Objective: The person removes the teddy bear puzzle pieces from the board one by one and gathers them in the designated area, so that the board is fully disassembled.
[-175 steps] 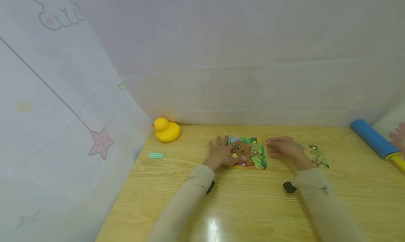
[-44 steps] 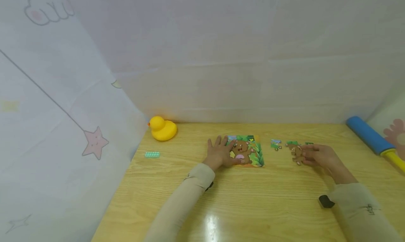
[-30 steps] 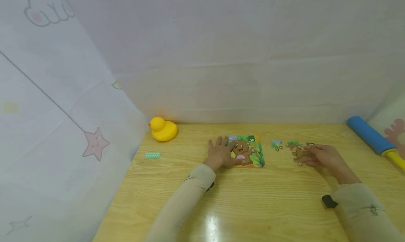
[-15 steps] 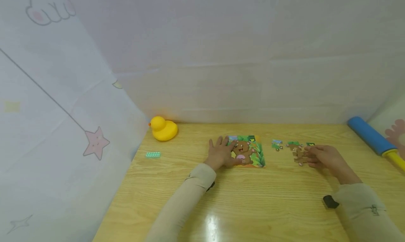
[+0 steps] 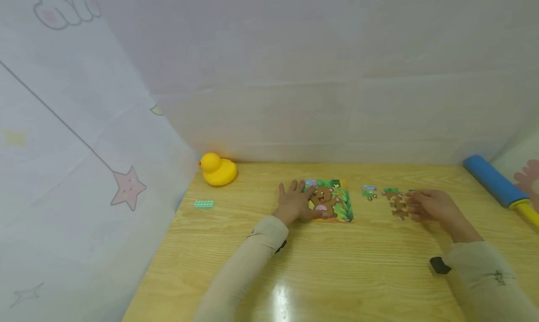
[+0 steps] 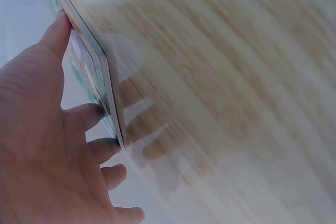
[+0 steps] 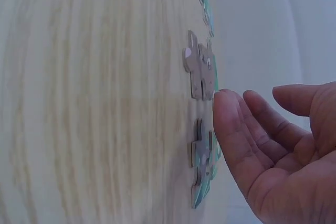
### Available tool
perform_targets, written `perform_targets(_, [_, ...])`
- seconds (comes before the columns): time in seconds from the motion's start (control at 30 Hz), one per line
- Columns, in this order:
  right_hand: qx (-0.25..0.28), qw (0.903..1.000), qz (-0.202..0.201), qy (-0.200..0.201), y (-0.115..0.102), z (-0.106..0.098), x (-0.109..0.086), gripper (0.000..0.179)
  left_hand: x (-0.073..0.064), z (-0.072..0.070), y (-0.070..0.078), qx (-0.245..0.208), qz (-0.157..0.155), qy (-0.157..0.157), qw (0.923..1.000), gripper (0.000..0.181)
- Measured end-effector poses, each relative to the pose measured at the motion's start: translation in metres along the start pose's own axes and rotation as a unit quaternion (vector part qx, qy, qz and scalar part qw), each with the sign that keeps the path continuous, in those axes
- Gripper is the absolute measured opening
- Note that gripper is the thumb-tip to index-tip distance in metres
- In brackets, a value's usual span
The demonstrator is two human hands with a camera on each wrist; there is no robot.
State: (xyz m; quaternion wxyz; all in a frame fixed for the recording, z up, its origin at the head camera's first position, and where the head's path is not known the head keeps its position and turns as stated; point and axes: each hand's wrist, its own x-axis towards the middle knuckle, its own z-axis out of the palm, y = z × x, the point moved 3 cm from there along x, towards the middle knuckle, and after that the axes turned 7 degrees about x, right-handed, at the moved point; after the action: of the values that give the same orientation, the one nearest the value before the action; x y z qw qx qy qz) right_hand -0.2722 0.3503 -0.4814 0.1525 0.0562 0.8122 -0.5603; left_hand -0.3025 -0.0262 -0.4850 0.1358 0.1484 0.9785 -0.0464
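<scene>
A picture board (image 5: 342,205) with a brown bear lies on the wooden table. My left hand (image 5: 294,204) is spread over its left side, fingers apart and thumb across the bear. The left wrist view shows the thumb and fingertips touching the board's edge (image 6: 116,106). To the right lie loose jigsaw pieces: a blue-green one (image 5: 369,192) and brown bear pieces (image 5: 398,209). My right hand (image 5: 438,212) hovers at their right side, fingers loosely bent. In the right wrist view nothing sits between thumb and fingers, and more green-brown pieces (image 7: 201,156) lie beneath the hand, partly hidden in the head view.
A yellow rubber duck (image 5: 219,170) stands at the back left, with a small green patterned strip (image 5: 204,204) in front of it. At the far right lies a blue foam tube with a yellow handle (image 5: 497,181). A pale cloth wall (image 5: 320,120) rises behind the table (image 5: 328,270).
Since the oldest frame my right hand has moved right, from beside the board to the loose pieces. Over the last second it has barely shifted. My left hand has stayed on the board.
</scene>
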Motion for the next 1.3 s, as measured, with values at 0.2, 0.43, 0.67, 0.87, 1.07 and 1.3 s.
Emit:
perform_targets(0.2, [-0.027,0.9992,-0.028,-0.001,-0.009,0.011,0.005,0.067,0.001,0.001,0.000,-0.011,0.002,0.000,0.9999,0.097])
perform_targets(0.43, [-0.051,0.9983,-0.026,0.011,-0.013,0.017,0.011,0.068,0.000,0.000,0.003,-0.014,0.010,0.005,0.9998,0.094])
perform_targets(0.67, [-0.054,0.9982,-0.026,0.008,-0.011,0.017,0.010,0.063,0.000,-0.001,0.005,-0.007,0.008,0.016,0.9998,0.094])
perform_targets(0.87, [-0.044,0.9987,-0.024,0.014,-0.012,0.016,0.012,0.062,0.001,-0.002,0.004,-0.012,0.003,0.009,0.9999,0.096])
perform_targets(1.07, [-0.073,0.9967,-0.037,0.007,-0.015,0.018,0.013,0.067,0.001,-0.003,0.004,-0.018,0.003,0.007,0.9998,0.097])
perform_targets(1.3, [-0.045,0.9978,-0.047,-0.012,-0.033,0.039,0.020,0.066,0.001,0.000,0.000,-0.025,0.011,0.024,0.9993,0.094])
